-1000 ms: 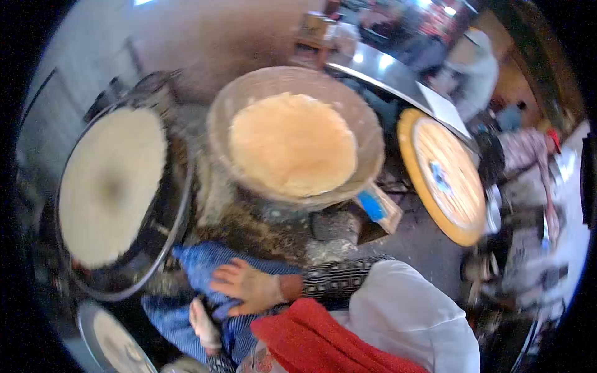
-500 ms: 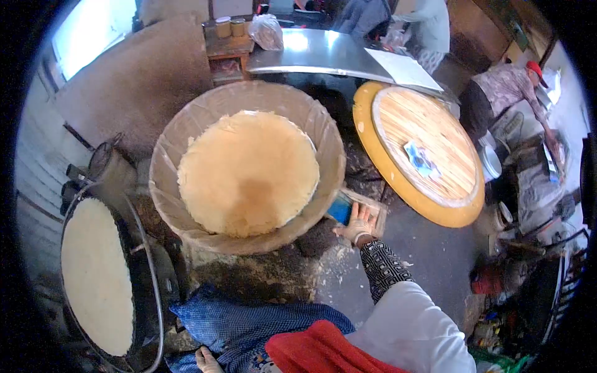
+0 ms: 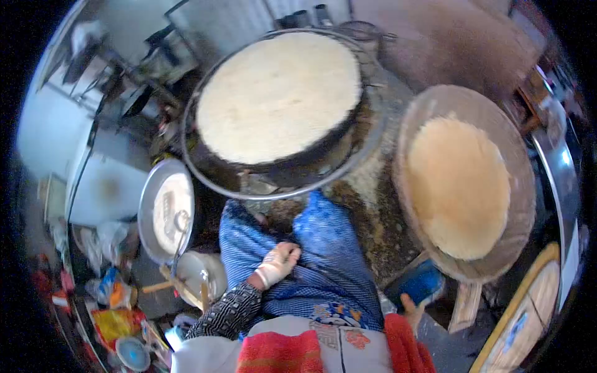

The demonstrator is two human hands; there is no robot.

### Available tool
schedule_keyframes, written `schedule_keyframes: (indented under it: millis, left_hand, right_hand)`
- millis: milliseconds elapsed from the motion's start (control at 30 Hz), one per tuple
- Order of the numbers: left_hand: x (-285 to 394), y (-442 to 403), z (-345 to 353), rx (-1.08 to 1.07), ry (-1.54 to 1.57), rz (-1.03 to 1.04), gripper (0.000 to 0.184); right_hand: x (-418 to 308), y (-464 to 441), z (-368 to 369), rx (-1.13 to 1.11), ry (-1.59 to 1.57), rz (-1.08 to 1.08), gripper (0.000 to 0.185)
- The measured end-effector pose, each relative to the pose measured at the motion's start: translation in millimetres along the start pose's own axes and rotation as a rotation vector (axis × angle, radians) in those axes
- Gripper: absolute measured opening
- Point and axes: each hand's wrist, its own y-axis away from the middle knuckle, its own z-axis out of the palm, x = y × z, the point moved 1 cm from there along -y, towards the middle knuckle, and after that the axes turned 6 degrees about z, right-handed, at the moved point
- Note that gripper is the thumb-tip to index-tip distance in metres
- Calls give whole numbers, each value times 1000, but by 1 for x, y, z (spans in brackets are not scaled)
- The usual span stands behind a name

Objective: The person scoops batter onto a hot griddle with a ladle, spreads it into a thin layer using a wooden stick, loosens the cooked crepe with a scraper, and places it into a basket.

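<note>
My left hand (image 3: 278, 265), with a pale wrap round the wrist, rests on the blue checked cloth (image 3: 329, 255) over my lap. Its fingers are curled in; whatever they hold is hidden. Low at the right, my right hand (image 3: 410, 311) is partly covered by the red cloth (image 3: 407, 342). One digit stretches up beside a blue-topped wooden piece (image 3: 420, 286). In front of my knees a large round pan (image 3: 249, 194) carries a wide pale flatbread (image 3: 280, 96). To the right, a cloth-lined basket (image 3: 515, 230) holds a stack of tan round flatbreads (image 3: 460, 186).
At the left stands a metal basin (image 3: 146, 217) of white batter with a ladle (image 3: 181, 224) in it. Nearer me is a pale bucket (image 3: 214, 273) with wooden sticks across it. A yellow-rimmed round board (image 3: 522, 311) lies at the lower right; bags and packets clutter the lower left.
My view has swung left, bringing the pan to the front and the basket to the right. The right hand, earlier spread on the wooden piece, now shows only partly. My left hand shows more fully.
</note>
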Motion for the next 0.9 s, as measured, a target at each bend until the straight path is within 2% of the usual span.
schedule_keyframes:
  millis: [33, 100, 133, 167, 200, 267, 300, 333, 367, 433, 500, 567, 633, 700, 733, 767, 800, 833, 867, 900]
  left_hand:
    - [-4, -2, -1, -67, 18, 25, 29]
    - [-2, 1, -11, -45, 38, 157, 28]
    - [-3, 2, -20, -61, 58, 181, 26]
    - [-2, 4, -30, -81, 81, 206, 25]
    - [-8, 7, -39, -32, 90, 221, 24]
    - [-15, 12, -52, 62, 106, 258, 22]
    - [-18, 14, -69, 103, 70, 256, 21]
    - [-29, 16, -87, 158, -33, 264, 21]
    - [-44, 18, -108, 215, -139, 274, 22]
    - [-78, 23, -166, 394, -265, 231, 29]
    - [-143, 21, -212, 470, -334, 116, 34]
    - [-195, 0, -247, 591, -550, 75, 45]
    - [-224, -33, -278, 526, -729, 76, 56]
    - [-246, -67, -294, 255, -958, 62, 62]
    - [-260, -82, -293, 200, -994, 148, 56]
    - [-267, -93, -286, 143, -1121, 158, 37]
    - [-270, -95, -281, 206, -1138, 315, 25]
    - [-273, -98, -275, 274, -1162, 476, 23]
    - [-275, -102, -269, 346, -1193, 629, 33]
    - [-321, -106, -248, 544, -1125, 721, 22]
  right_hand:
    - [-28, -5, 51, -173, -68, -43, 18]
    - [-59, -28, 125, -383, 382, -325, 23]
    - [-77, -46, 169, -510, 759, -935, 35]
    - [-88, -53, 218, -554, 910, -1254, 41]
    - [-104, -39, 273, -628, 863, -1377, 22]
    - [-102, -47, 346, -613, 896, -1590, 25]
    - [-94, -62, 377, -539, 944, -1681, 27]
    - [-82, -81, 400, -465, 999, -1733, 25]
    - [-65, -104, 415, -426, 1183, -1688, 21]
    - [-66, -99, 428, -399, 1186, -1705, 17]
    - [-56, -99, 436, -399, 1196, -1726, 20]
    - [-48, -100, 444, -380, 1255, -1710, 22]
    - [-48, -100, 455, -356, 1336, -1683, 22]
    - [-51, -103, 463, -356, 1339, -1713, 19]
    - [-53, -101, 469, -356, 1322, -1734, 17]
    - [-61, -101, 466, -325, 1319, -1751, 15]
    - [-68, -101, 460, -287, 1385, -1723, 10]
    - [-61, -101, 457, -259, 1438, -1681, 5]
    - [-54, -109, 455, -186, 1442, -1669, 1]
    - [-66, -108, 462, -90, 1333, -1699, 5]
